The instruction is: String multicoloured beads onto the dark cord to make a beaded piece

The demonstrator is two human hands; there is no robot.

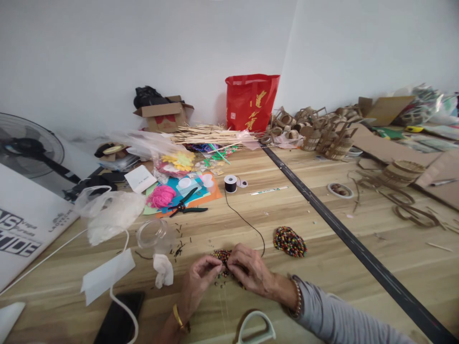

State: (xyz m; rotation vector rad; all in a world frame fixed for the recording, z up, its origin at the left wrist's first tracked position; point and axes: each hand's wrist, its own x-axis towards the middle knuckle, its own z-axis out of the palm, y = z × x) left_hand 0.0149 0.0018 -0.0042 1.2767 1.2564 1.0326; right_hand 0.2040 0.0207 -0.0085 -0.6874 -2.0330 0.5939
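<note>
My left hand (201,281) and my right hand (254,271) meet over a small pile of multicoloured beads (219,253). Thumb and forefinger are pinched together on each hand. What the fingertips hold is too small to make out. A few loose beads (221,285) lie below the fingertips. From the spool of black cord (230,184), a dark line of cord (247,220) curves down behind my right hand, where its end is hidden. To the right of that hand lies a coiled bead strand (289,241).
Pliers (183,206), pink yarn (161,196), a clear jar (152,234) and crumpled tissue (163,270) lie left. A black phone-like slab (120,317) and a pale curved handle (256,327) sit near the front. A dark strip (322,215) crosses the table; a small dish (340,190) stands beyond it.
</note>
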